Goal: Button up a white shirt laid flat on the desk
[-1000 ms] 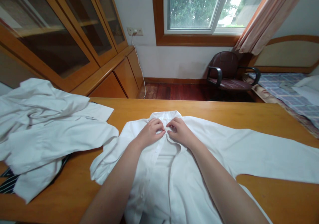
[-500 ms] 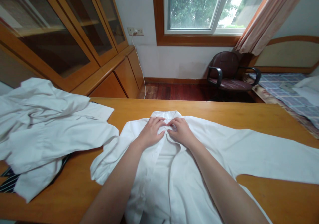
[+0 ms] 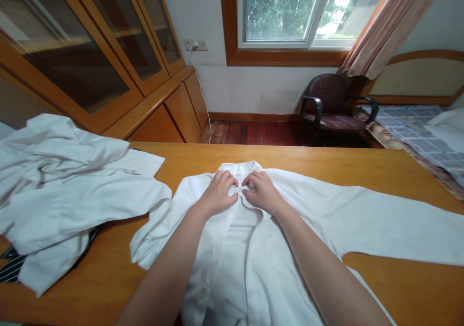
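Note:
A white shirt (image 3: 326, 219) lies spread front-up on the wooden table (image 3: 326, 164), collar away from me and one sleeve stretched out to the right. My left hand (image 3: 219, 193) and my right hand (image 3: 263, 191) meet just below the collar (image 3: 239, 166). Both have their fingers curled and pinch the two front edges of the shirt together at the top of the placket. The fingertips nearly touch each other. Lower down, the placket gapes open between my forearms.
A heap of crumpled white garments (image 3: 65, 186) covers the table's left end, with a dark striped cloth (image 3: 10, 268) under it. Behind the table are wooden cabinets (image 3: 108, 65), a dark armchair (image 3: 333, 108), a window and a bed (image 3: 427, 133) at right.
My fingers have shifted slightly at the collar, curling tighter on the fabric. The shirt and the heap lie as before.

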Demonstrator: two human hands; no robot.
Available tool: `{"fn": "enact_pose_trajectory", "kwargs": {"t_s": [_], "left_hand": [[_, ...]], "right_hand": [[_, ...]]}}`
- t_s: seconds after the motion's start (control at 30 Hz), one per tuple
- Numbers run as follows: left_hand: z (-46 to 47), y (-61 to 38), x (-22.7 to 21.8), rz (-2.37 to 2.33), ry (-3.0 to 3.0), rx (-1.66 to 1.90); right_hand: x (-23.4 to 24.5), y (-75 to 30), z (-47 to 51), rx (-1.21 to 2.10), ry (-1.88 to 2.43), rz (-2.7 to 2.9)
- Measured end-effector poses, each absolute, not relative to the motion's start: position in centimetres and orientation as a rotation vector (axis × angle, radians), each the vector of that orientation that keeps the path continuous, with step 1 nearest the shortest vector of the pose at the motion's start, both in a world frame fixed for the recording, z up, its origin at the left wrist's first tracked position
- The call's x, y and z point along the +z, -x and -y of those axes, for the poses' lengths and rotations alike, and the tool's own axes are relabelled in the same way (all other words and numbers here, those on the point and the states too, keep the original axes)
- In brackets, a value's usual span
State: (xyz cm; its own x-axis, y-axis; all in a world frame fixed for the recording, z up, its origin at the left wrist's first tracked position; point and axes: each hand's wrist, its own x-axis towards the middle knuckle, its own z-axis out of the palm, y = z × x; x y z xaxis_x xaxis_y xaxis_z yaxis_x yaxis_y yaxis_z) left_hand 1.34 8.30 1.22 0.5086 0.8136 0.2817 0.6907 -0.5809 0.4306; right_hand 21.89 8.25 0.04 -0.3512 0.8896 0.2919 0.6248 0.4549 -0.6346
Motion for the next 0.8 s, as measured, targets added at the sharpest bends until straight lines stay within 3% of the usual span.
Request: {"fn": "enact_pose_trajectory", "kwargs": {"t_s": [0.5, 0.8], "left_hand": [[-8.57, -0.95, 0.92, -1.199, -2.422, 0.641], [-8.71, -0.80, 0.92, -1.187, -2.395, 0.649]], "right_hand": [[0.18, -22.04, -8.31, 0.573, 1.174, 2.157], [-0.02, -21.92, -8.56, 0.347, 1.018, 2.337]]}}
